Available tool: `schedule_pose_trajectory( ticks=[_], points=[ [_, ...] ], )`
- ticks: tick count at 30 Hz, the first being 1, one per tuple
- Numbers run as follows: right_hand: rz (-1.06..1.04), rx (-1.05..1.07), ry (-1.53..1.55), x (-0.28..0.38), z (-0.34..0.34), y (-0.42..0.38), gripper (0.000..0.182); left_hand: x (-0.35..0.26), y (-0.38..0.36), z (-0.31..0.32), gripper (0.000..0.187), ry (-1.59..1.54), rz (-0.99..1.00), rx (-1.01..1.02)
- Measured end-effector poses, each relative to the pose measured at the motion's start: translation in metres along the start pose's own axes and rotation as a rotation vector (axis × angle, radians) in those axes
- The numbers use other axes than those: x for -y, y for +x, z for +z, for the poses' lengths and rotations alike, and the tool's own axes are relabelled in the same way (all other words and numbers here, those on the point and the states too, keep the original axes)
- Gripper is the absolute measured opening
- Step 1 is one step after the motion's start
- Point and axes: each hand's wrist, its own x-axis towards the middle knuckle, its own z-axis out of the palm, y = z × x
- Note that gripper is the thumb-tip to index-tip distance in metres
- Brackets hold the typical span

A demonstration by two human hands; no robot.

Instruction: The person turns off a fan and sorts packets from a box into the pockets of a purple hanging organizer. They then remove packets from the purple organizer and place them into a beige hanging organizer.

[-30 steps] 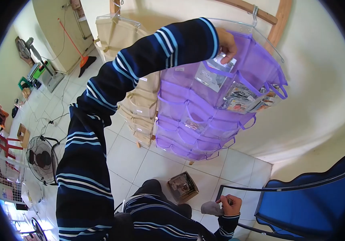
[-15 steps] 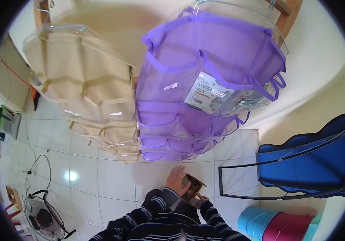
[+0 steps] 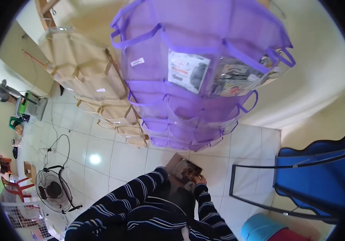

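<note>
A small open box (image 3: 187,171) with brown and dark contents is down at my lap, over the tiled floor. My right hand (image 3: 200,180) grips its right edge, fingers wrapped round the side. My left hand (image 3: 173,162) is at the box's upper left, smeared by motion, so its fingers do not show clearly. In front hangs a purple organizer (image 3: 196,24) with rows of clear pockets. One upper pocket holds a white packet (image 3: 188,72), and the pocket to its right holds dark printed packets (image 3: 237,76). Small white labels are stuck on the pockets.
A beige hanging organizer (image 3: 76,52) is to the left. On the floor stands a fan (image 3: 54,189) with a cable, and a red chair (image 3: 16,186) is farther left. A blue panel with a black frame (image 3: 313,172) and a light-blue bucket (image 3: 261,228) are at the right.
My view has turned and come closer to the purple organizer, which fills more of the picture. My left hand, earlier spread above the box, is now blurred at its upper left. My right hand keeps its grip.
</note>
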Motion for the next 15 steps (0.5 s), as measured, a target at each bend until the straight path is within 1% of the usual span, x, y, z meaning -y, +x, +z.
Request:
schedule_pose_trajectory(
  ticks=[1,2,4,5,6,7,8,9,10,11,12,13,14,15],
  points=[
    [-0.007,0.057,0.126,-0.015,0.001,0.013,0.043,0.017,0.014,0.015,0.035,0.106,0.015,0.096],
    [-0.021,0.064,0.132,-0.027,0.001,0.024,0.043,0.033,0.025,0.03,0.035,0.198,0.04,0.178],
    [0.055,0.158,0.165,-0.056,0.008,0.043,0.032,0.064,0.043,0.051,0.036,0.234,0.051,0.314],
    [-0.091,0.243,0.045,-0.098,0.027,0.073,0.031,0.069,0.043,0.05,0.037,0.031,-0.096,0.528],
    [-0.25,0.31,-0.069,-0.14,0.046,0.103,0.03,0.082,0.05,0.062,0.037,0.036,-0.087,0.528],
    [-0.412,0.36,-0.164,-0.18,0.065,0.131,0.029,0.08,0.044,0.056,0.036,0.018,-0.096,0.445],
    [-0.296,0.364,-0.213,-0.16,0.043,0.11,0.028,0.079,0.035,0.046,0.036,-0.034,-0.142,0.323],
    [-0.246,0.343,-0.319,-0.139,0.025,0.09,0.028,0.079,0.027,0.041,0.036,-0.152,-0.22,0.189],
    [-0.286,0.302,-0.49,-0.131,0.013,0.082,0.027,0.08,0.02,0.04,0.036,-0.315,-0.304,0.042],
    [-0.399,0.207,-0.719,-0.126,0.0,0.077,0.027,0.083,0.013,0.044,0.037,-0.519,-0.395,-0.12],
    [-0.485,0.071,-0.857,-0.113,-0.016,0.071,0.026,0.082,0.004,0.045,0.039,-0.694,-0.448,-0.285],
    [-0.545,-0.194,-0.809,-0.101,-0.035,0.057,0.021,0.078,-0.006,0.039,0.041,-0.812,-0.453,-0.466],
    [-0.248,-0.241,-0.123,-0.038,-0.059,0.021,0.017,0.069,-0.018,0.029,0.043,-0.853,-0.392,-0.654],
    [-0.046,-0.349,0.201,0.013,-0.068,-0.007,0.02,0.058,-0.028,0.021,0.048,-0.645,-0.119,-1.103]
  ],
)
